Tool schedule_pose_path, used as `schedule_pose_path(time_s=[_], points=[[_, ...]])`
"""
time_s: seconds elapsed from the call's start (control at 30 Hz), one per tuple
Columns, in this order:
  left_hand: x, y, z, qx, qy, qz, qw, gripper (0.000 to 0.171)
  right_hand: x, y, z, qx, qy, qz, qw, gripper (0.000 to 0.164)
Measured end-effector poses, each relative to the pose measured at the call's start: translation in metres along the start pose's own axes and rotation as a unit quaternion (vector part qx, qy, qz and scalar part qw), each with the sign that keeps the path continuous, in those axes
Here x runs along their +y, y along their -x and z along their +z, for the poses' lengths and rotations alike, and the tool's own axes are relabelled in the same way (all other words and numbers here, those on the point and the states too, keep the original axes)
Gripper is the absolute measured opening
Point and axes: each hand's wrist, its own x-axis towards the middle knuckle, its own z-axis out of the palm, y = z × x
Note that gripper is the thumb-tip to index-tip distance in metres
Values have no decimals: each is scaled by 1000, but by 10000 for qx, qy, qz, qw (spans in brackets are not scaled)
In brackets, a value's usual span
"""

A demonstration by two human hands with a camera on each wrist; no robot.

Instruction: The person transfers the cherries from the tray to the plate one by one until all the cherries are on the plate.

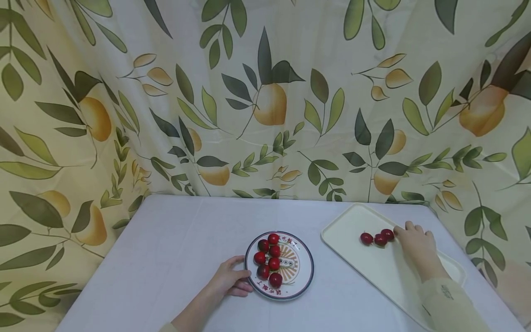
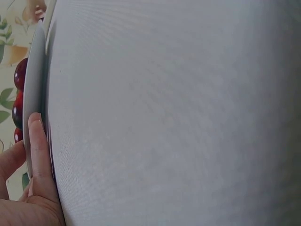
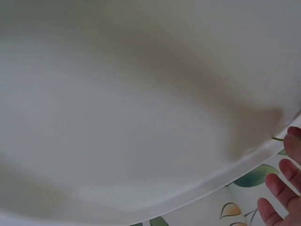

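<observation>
Several shiny red cherries [image 1: 274, 263] lie on the left side of a round white plate [image 1: 304, 272] with a blue rim and printed pattern. My left hand [image 1: 232, 279] grips the plate's near-left edge, thumb at the rim and a finger [image 2: 40, 155] along its underside. Over the cream tray, my right hand [image 1: 415, 244] is beside three dark red cherries [image 1: 380, 240]. In the right wrist view a thin green stem [image 3: 277, 139] pokes out from between its thumb and forefinger. The cherry they pinch is mostly hidden; the other fingers [image 3: 280, 188] are spread loosely.
The shallow cream tray [image 1: 365, 272] lies slantwise on the right of the white-covered table [image 1: 166, 258]. A curtain [image 1: 265, 152] printed with leaves and orange fruit hangs behind the table's far edge and along the left side.
</observation>
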Motion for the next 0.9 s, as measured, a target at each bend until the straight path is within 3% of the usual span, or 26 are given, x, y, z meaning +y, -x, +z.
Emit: schedule_pose_path(time_s=[0.43, 0.67, 0.8, 0.9], points=[[-1, -1, 1, -17, 23, -17, 10000, 65, 5, 8, 10, 260, -266, 3, 9993, 8], [-1, 0, 1, -46, 67, 3, 10000, 65, 6, 8, 12, 335, -264, 18, 9991, 15], [-2, -1, 0, -55, 101, 1, 9999, 65, 1, 8, 8, 529, -195, -8, 9984, 23], [-3, -2, 0, -53, 111, -4, 9999, 65, -4, 6, 2, 724, -108, -129, 9972, 21]])
